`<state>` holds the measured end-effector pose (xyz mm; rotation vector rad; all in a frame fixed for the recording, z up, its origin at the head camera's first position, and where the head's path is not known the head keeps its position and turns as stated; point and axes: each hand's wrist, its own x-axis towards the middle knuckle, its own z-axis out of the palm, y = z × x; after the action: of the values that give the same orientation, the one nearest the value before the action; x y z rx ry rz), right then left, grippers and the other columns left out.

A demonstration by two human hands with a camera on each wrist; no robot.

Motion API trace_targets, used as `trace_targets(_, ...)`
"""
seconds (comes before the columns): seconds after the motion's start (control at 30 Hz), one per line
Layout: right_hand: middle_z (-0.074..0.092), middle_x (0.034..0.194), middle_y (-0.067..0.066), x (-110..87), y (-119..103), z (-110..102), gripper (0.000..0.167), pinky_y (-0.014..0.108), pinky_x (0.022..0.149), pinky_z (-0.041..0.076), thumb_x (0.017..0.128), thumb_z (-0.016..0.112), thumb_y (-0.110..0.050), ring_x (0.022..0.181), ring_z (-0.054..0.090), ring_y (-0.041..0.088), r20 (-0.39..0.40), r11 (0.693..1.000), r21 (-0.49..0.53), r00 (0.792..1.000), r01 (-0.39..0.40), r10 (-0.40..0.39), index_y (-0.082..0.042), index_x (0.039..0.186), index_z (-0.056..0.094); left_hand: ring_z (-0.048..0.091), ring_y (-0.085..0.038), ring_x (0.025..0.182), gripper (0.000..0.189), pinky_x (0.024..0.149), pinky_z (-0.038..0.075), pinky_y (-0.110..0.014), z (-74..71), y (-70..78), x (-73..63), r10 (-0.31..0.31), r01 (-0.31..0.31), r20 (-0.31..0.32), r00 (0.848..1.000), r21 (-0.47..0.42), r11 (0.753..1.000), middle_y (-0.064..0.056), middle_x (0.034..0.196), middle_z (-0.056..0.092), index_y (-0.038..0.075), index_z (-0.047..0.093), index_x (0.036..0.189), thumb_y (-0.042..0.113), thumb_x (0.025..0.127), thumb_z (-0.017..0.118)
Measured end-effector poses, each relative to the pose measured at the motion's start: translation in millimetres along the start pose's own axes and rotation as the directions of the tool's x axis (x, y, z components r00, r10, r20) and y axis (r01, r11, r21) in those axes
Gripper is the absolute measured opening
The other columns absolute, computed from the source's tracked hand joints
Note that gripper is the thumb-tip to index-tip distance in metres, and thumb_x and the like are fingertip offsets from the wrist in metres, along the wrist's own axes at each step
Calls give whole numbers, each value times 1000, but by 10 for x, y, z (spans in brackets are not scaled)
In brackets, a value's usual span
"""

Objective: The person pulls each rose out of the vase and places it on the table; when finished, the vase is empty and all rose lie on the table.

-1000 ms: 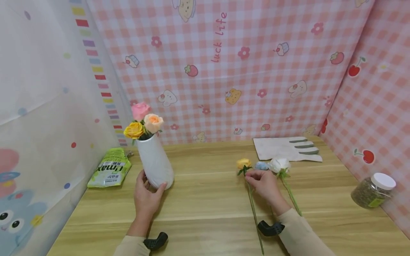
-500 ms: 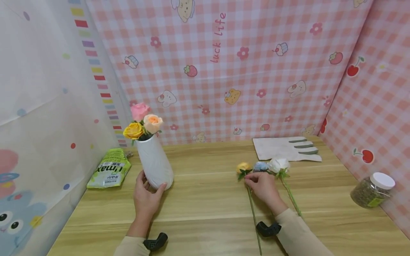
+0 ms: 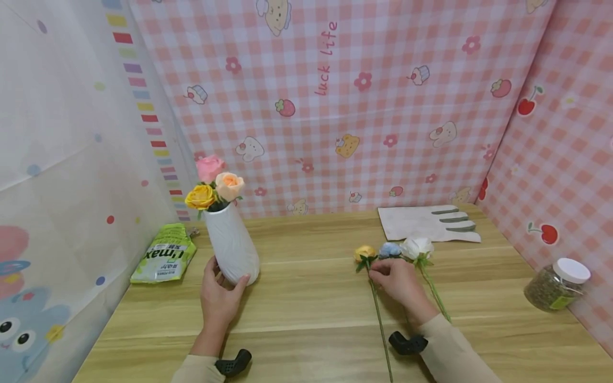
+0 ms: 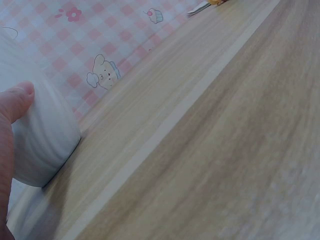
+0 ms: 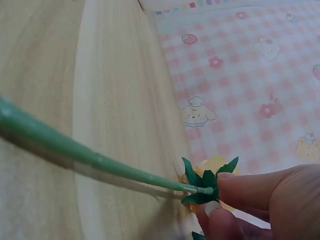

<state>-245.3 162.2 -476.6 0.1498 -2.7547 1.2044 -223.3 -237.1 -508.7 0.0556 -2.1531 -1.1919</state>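
Note:
My left hand (image 3: 221,298) holds the lower part of a white vase (image 3: 231,244), thumb and fingers around its sides near the base. In the vase stand a pink rose (image 3: 210,168), a peach rose (image 3: 230,186) and a yellow rose (image 3: 200,197). With thumb and fingertips, my right hand (image 3: 398,282) pinches an orange-yellow rose (image 3: 365,252) just under its green leaves; its long stem runs toward me along the wooden table (image 3: 306,319). Beside that hand lie a blue flower (image 3: 390,249), its stem mostly hidden, and a white rose (image 3: 416,247).
A white glove (image 3: 416,223) lies at the back right of the table. On the far right is a clear jar (image 3: 555,287) with a white lid. A green snack packet (image 3: 165,252) lies left of the vase. Patterned cloth (image 3: 306,106) hangs behind the table.
The orange-yellow rose's head sits slightly lower than a second ago, and the right hand has shifted a little. More of the blue flower shows. The left hand and the vase have stayed put.

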Motion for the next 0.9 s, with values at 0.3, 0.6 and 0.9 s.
trace_targets(0.3, 70, 73, -3, -40, 12, 31, 11, 26, 59, 52, 77, 80, -11, 65, 63, 9, 41, 996, -45, 996, 76, -74, -9, 87, 76, 51, -30, 120, 86, 94, 50, -46, 3, -2, -6, -4, 4, -5, 1000, 5, 1000, -20, 132, 50, 0, 37, 141, 19, 73, 86)
trace_targets(0.6, 69, 72, -2, -27, 41, 68, 9, 26, 58, 51, 76, 79, -7, 65, 62, 9, 6, 997, -45, 998, 60, -60, -8, 84, 75, 51, -30, 120, 85, 94, 49, -45, -3, 11, -3, -3, 3, -6, 1000, -1, 1000, -20, 132, 49, 0, 37, 141, 18, 73, 85)
trace_targets(0.9, 70, 75, -2, -27, 59, 28, 8, 28, 61, 50, 77, 79, -10, 67, 61, 10, 1, 999, -44, 1000, 28, -28, -9, 85, 76, 51, -31, 119, 84, 94, 49, -46, -2, 27, -7, 0, 0, -5, 1000, 2, 1000, -21, 131, 50, -1, 37, 140, 17, 73, 85)
